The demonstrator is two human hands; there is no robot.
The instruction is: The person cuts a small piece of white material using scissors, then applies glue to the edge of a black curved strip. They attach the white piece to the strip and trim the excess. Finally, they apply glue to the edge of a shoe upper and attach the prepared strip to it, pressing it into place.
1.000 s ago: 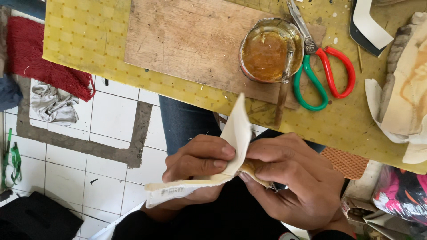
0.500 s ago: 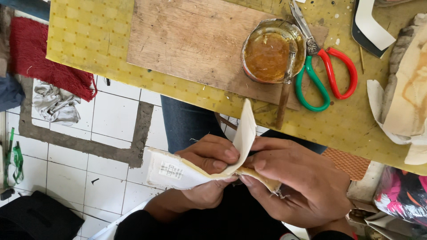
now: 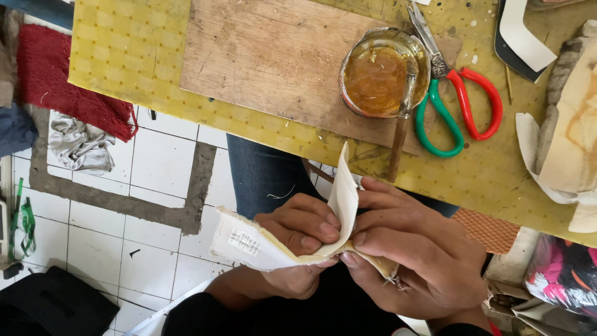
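Note:
Both of my hands hold a cream-white flexible sheet piece (image 3: 261,246), folded and bent, with a small label on its left flap. My left hand (image 3: 298,249) pinches it from beneath, fingers curled over the fold. My right hand (image 3: 416,255) grips the right side, thumb and fingers pressed at the crease, where a frayed tan edge sticks out. An upright flap of the piece (image 3: 344,193) rises between the hands. All this is over my lap, below the table edge.
A yellow-covered table (image 3: 124,56) carries a wooden board (image 3: 267,56), a tin of amber glue (image 3: 379,74) with a stick brush (image 3: 398,143), red-and-green scissors (image 3: 454,106) and white shoe parts (image 3: 572,143). White tiled floor (image 3: 155,162), grey cloth (image 3: 78,146) and red mat (image 3: 62,81) lie left.
The piece has been turned and unfolded leftward, so its labelled flap now shows at the left. My hands stay closed on it, shifted slightly lower.

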